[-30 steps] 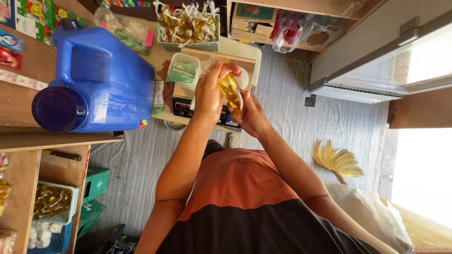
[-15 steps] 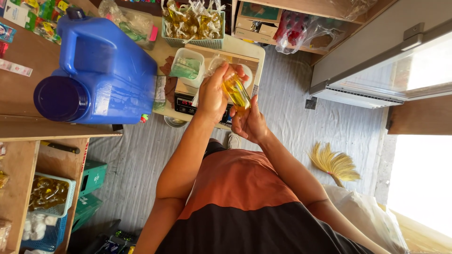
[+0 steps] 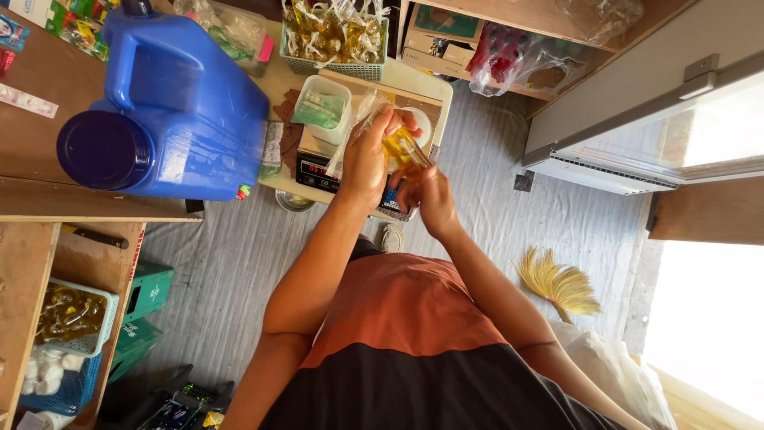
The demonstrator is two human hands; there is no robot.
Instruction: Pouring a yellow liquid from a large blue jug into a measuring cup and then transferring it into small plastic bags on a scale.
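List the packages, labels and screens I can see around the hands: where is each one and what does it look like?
Scale display: small dark panel with red digits, on the scale front beside the left hand.
Oil bag: clear bag of yellow liquid, held between both hands; right hand below.
Tied oil bags: heaped in a green basket, top centre.
Blue jug: big blue plastic can, dark cap, upper left.
Colourful packets: top left shelf.
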